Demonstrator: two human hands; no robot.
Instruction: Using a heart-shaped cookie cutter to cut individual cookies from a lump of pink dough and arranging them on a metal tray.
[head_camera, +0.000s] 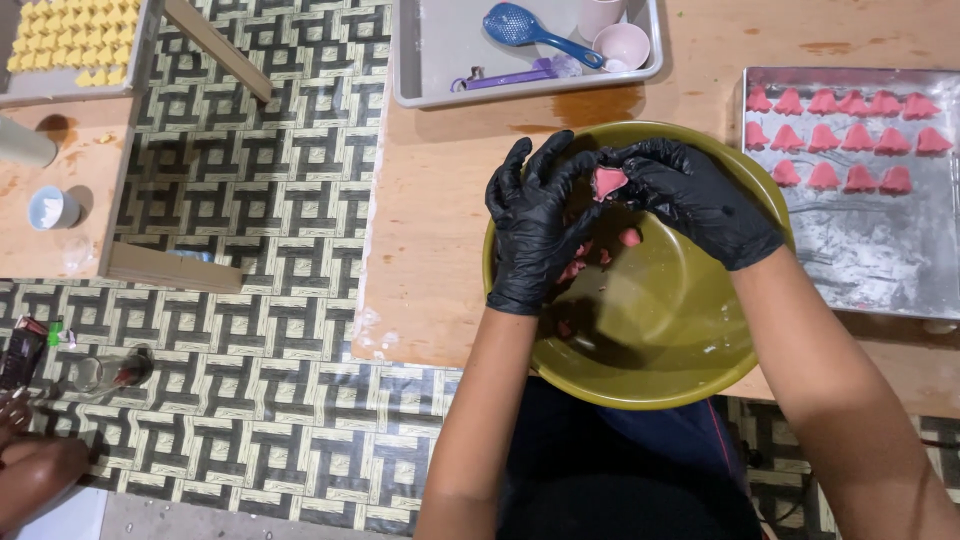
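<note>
Over the far rim of the round olive-green plastic bowl (650, 330), my black-gloved left hand (532, 225) and right hand (700, 200) pinch one small pink dough piece (608, 180) between their fingertips. Whether its long axis runs any one way, I cannot tell. More pink scraps (628, 237) lie in the bowl. Right of the bowl, a steel tray (860, 260) holds rows of pink shaped pieces (840, 135).

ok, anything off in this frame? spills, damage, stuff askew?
Nothing serious. Both gloved hands, left hand and right hand, pinch a pink dough piece over the green bowl. Pink shaped pieces sit in tidy rows on the metal tray. Only oddity: a glass lying on its side on the floor.
</note>
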